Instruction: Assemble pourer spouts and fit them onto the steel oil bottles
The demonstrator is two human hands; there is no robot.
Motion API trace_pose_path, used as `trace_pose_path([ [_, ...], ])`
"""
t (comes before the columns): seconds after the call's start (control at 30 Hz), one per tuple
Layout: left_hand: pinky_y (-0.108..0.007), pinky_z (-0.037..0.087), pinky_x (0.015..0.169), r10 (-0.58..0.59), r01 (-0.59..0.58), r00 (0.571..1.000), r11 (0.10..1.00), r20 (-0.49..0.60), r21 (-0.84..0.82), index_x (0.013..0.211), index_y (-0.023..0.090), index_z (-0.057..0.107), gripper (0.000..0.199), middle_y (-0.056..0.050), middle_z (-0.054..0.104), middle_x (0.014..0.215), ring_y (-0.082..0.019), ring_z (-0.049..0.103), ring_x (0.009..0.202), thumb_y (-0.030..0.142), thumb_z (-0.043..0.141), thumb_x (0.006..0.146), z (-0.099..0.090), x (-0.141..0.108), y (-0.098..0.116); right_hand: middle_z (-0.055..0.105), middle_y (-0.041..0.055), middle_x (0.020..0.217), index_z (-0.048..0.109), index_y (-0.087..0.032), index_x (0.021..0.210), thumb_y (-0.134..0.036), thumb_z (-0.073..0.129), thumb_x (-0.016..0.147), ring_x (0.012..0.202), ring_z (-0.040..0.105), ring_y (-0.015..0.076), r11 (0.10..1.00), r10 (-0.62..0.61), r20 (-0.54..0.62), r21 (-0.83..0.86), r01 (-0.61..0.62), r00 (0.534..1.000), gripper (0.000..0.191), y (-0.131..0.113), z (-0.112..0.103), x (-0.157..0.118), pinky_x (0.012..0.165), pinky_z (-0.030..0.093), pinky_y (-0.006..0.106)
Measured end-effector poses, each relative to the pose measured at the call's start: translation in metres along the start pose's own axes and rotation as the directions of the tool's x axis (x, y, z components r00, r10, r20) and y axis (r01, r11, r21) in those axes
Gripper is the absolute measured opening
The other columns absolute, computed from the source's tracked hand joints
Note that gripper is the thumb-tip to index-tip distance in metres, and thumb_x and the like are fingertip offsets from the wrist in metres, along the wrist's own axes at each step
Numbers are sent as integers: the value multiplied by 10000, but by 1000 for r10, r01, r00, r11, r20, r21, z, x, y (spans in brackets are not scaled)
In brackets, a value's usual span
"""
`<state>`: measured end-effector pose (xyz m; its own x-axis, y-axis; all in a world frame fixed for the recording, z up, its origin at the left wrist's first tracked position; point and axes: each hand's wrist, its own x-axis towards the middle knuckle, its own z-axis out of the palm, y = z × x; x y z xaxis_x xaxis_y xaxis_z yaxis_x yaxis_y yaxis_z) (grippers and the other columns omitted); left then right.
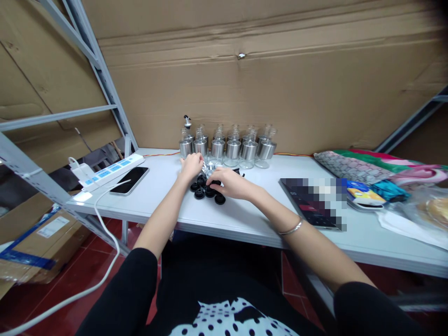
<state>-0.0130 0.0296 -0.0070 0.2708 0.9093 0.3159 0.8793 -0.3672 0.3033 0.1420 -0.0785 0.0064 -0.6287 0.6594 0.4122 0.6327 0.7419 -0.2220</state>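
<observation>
My left hand (193, 164) reaches to the back left of a small pile, its fingers curled down and mostly hidden. Silver pourer tops (210, 167) lie just beside its fingertips. From the right, my right hand (229, 182) bends over the pile, thumb and fingers closing on a black ribbed stopper. Several more black stoppers (199, 193) lie loose on the white table in front of the hands. One black stopper (220, 199) rests closest to me. Behind stand rows of glass bottles with brushed metal sleeves (233, 149); a back-left one carries a pourer (187, 122).
A phone (130, 181) and a white power strip (114, 171) with a cable are on the left. To the right lie a dark tablet (310, 200), a yellow-blue packet (366, 193) and a patterned cloth bag (350, 168). Cardboard (273, 84) walls the back.
</observation>
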Motion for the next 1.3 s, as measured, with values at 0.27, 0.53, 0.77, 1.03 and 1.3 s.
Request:
trace_pose_path([
  [0.27,-424,420,920,62,-64,997,997,-34,-49,928,189,597,187,-86,664,1041,-247,589,1031,178,420,871,-2,-1,1,678,85,875,669,-141,875,-127,591,837,835,599,199,998,-41,-63,41,44,997,88,-4,-6,0,803,457,331],
  [0.53,-349,446,926,103,-116,989,986,-106,-120,992,185,559,157,-74,628,1084,-217,582,1049,177,466,866,-2,2,-2,679,81,868,652,-161,823,-139,588,840,836,609,202,997,-52,-119,45,57,992,70,2,-9,0,804,474,333],
  [0.77,-395,389,1022,-147,-43,838,942,-526,-332,1113,154,472,302,-125,552,1172,-252,497,1157,137,548,822,-27,47,-15,701,82,853,652,-154,826,-145,552,869,841,610,200,999,-39,-192,12,42,981,109,6,-15,1,802,478,336],
  [1.03,-420,496,919,-313,113,876,873,-368,-475,1157,120,537,287,-89,596,1130,-202,592,1032,241,576,899,-70,139,-37,712,69,861,663,-164,832,-158,551,869,847,613,191,1000,15,-284,9,-13,959,118,13,-31,-2,789,483,326],
  [1.3,-349,464,888,-226,155,929,957,-293,-247,875,141,671,162,-116,696,1012,-249,623,1037,293,630,839,-74,149,-41,712,75,834,663,-155,811,-130,564,851,814,615,187,999,43,-320,29,-36,947,110,14,-35,-3,758,473,323],
])
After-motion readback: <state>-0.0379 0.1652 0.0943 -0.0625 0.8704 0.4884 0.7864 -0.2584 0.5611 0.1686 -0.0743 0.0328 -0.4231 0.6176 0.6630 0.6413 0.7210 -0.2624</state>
